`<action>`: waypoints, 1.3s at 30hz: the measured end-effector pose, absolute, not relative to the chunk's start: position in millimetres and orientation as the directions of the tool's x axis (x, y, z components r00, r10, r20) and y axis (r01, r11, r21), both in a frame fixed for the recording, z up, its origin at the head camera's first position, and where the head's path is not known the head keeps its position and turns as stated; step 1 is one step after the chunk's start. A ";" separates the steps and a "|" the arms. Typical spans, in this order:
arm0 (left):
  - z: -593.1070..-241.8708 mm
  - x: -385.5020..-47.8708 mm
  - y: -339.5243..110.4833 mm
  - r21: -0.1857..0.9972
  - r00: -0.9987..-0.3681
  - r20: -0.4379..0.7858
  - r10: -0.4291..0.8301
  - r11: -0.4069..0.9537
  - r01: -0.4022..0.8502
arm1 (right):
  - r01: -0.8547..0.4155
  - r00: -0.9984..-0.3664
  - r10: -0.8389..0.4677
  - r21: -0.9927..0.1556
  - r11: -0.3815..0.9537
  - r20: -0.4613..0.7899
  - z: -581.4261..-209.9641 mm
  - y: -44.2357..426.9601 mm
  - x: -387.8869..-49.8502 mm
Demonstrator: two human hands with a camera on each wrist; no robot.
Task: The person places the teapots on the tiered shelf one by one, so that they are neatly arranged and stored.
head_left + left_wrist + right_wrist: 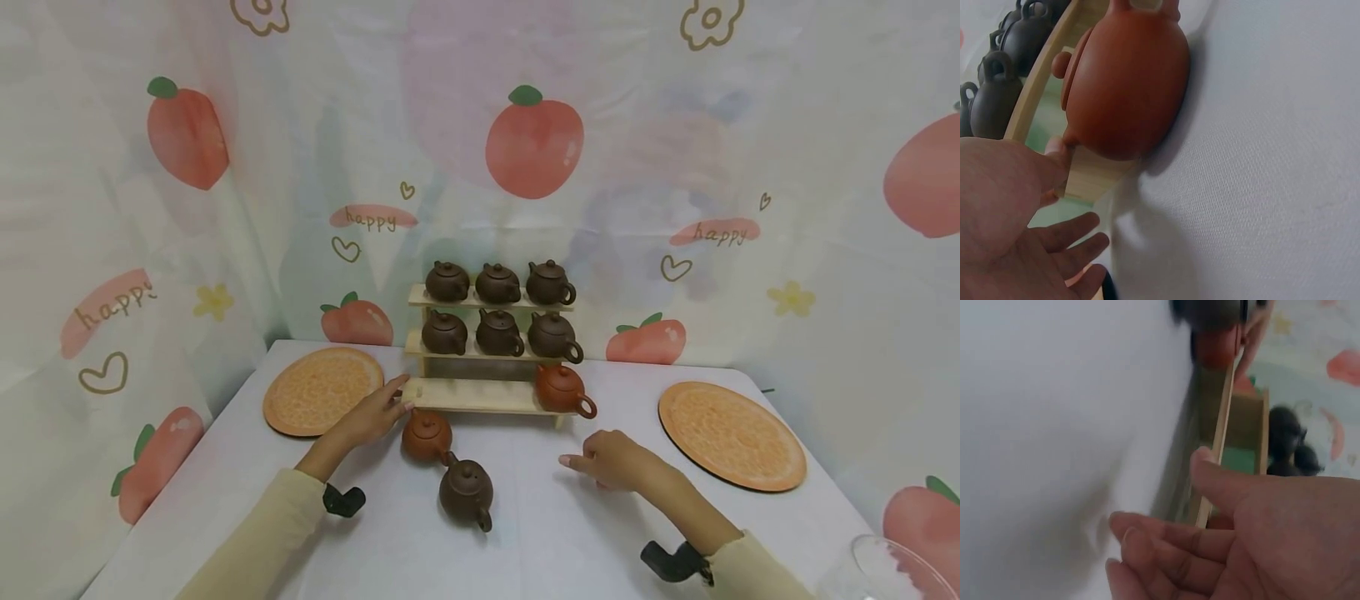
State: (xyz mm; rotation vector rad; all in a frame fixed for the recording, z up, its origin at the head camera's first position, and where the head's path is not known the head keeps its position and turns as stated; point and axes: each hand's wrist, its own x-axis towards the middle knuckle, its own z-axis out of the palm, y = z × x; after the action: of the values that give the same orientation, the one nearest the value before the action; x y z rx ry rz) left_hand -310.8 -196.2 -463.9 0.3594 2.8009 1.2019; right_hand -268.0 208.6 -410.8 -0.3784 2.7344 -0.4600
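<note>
My left hand (371,414) is at the left end of the bottom board of a three-tier wooden shelf (472,396). In the left wrist view its lower fingers (1082,250) are spread, and the thumb lies by the spout of a reddish-brown teapot (1132,81). That teapot stands on the table before the shelf, with a dark brown teapot (467,492) just in front of it. Another reddish-brown teapot (561,389) sits at the right end of the bottom board. My right hand (618,461) hovers over the table at the right, fingers loosely bent, holding nothing.
Several dark teapots (498,333) fill the upper two tiers. Round orange-patterned mats lie left (322,390) and right (731,435). A clear glass or plastic container (881,571) stands at the near right corner. Fruit-printed cloth (536,150) hangs behind.
</note>
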 end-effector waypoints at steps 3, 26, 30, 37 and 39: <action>-464.4 -310.2 -196.1 0.725 -0.971 0.019 0.237 0.666 0.177 | -0.271 -0.883 -0.404 -0.444 0.854 -0.237 -417.5 188.5 -252.1; -464.6 -309.8 -194.5 0.724 -0.969 0.037 0.246 0.661 0.196 | -0.483 -0.832 -0.554 -0.457 0.747 -0.028 -448.0 118.5 -196.5; -463.9 -310.1 -194.5 0.727 -0.970 0.030 0.243 0.660 0.188 | -0.491 -0.827 -0.561 -0.452 0.744 -0.024 -445.9 122.4 -199.6; -464.3 -311.0 -195.7 0.730 -0.969 0.029 0.247 0.657 0.190 | -0.524 -0.811 -0.585 -0.447 0.725 0.003 -448.9 120.5 -198.7; -465.3 -311.3 -196.2 0.728 -0.969 0.031 0.247 0.658 0.191 | -0.526 -0.813 -0.583 -0.447 0.724 0.012 -449.3 120.8 -198.0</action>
State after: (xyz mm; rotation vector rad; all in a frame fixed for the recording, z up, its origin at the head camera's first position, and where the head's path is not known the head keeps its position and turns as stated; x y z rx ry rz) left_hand -311.3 -196.2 -465.3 0.3698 2.7955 1.2157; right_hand -198.0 120.8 -449.3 -0.9033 2.7959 -0.6651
